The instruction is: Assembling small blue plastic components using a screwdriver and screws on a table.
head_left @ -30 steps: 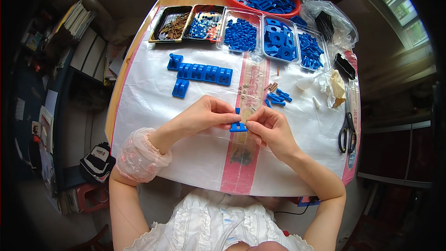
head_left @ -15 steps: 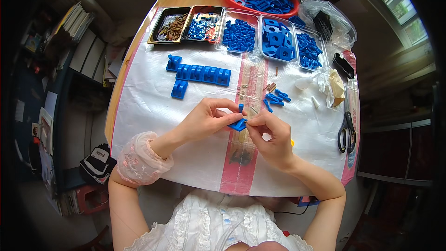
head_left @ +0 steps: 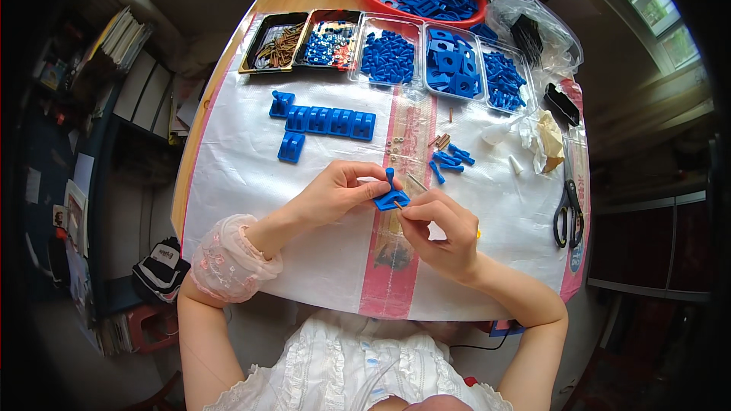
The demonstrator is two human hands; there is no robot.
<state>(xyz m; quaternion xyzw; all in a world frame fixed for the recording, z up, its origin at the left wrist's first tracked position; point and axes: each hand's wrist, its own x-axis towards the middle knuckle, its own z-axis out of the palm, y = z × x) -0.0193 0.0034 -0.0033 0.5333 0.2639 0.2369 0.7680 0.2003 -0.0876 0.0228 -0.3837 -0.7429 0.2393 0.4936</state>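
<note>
Blue part (head_left: 391, 198) tilted up since; left hand (head_left: 335, 192) pinches it, right hand (head_left: 442, 228) pinches pin (head_left: 397, 204).

The person wears a white top with rows of small ruffles and gathered frills down the front. The arms are bare from the upper arm to the hands. On the left forearm sits a loose, puffy cuff (head_left: 232, 259) — sheer pale pink lace with a fine pattern, gathered at both ends. The left hand (head_left: 335, 194) and right hand (head_left: 442, 232) carry no gloves — no rings or watch can be made out.

Left hand (head_left: 335, 194) holds blue part (head_left: 391, 198); right hand (head_left: 442, 232) holds pin (head_left: 398, 205).
</note>
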